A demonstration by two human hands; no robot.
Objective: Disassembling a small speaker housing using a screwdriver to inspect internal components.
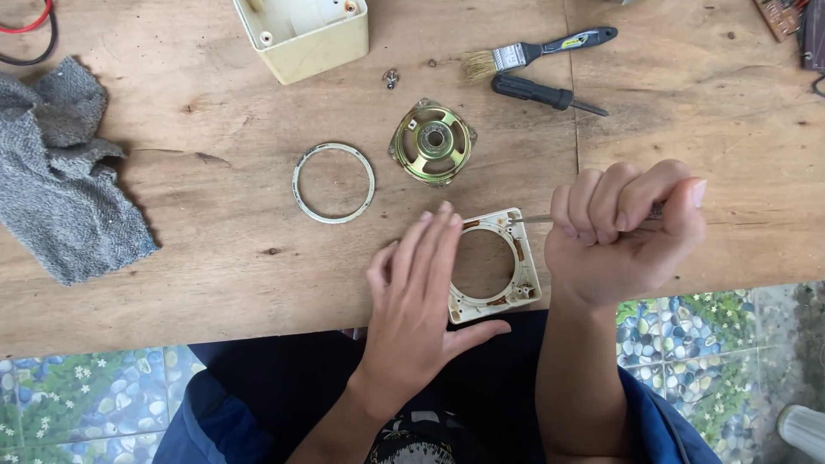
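Observation:
A cream square plastic frame (522, 273) with a round opening lies near the front edge of the wooden table (215, 283). My left hand (417, 296) lies flat with fingers apart, pressing on the frame's left side. My right hand (623, 232) is closed in a fist around a thin metal tool (533, 219). The tool's tip touches the frame's top right corner. Beyond the frame lies a small round speaker (432, 142), back side up, beside a loose grey ring (333, 182).
A grey cloth (56, 172) lies at the left. A cream plastic box (302, 36) stands at the back. A small brush (537, 51), a black-handled screwdriver (541, 93) and a screw (391, 78) lie at the back right. Red and black wires (30, 30) show at the top left corner.

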